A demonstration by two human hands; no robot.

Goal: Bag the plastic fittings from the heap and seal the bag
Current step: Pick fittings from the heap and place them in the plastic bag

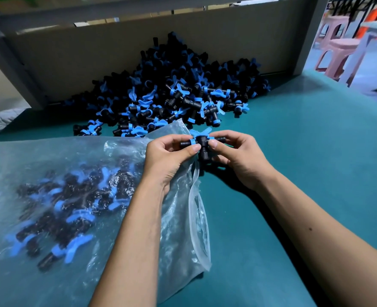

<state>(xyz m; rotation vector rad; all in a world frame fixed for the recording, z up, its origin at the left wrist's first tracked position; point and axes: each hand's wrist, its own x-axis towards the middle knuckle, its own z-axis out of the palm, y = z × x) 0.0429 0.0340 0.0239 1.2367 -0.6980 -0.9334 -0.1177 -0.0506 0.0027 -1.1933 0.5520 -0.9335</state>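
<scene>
A heap of black plastic fittings with blue wing handles (174,94) lies at the back of the teal table, against a cardboard wall. A clear plastic bag (50,173) lies flat at the left, holding several fittings, its open mouth (198,209) facing right. Above the mouth, one black and blue fitting (202,144) is held between both hands. My left hand (170,158) pinches its left end with thumb and fingers. My right hand (236,156) pinches its right end. My left forearm lies over the bag.
A cardboard wall (94,52) and grey frame (307,36) close off the table's far side. Pink stools (338,52) stand beyond the right edge. The teal table surface (305,140) stretches to the right of my hands.
</scene>
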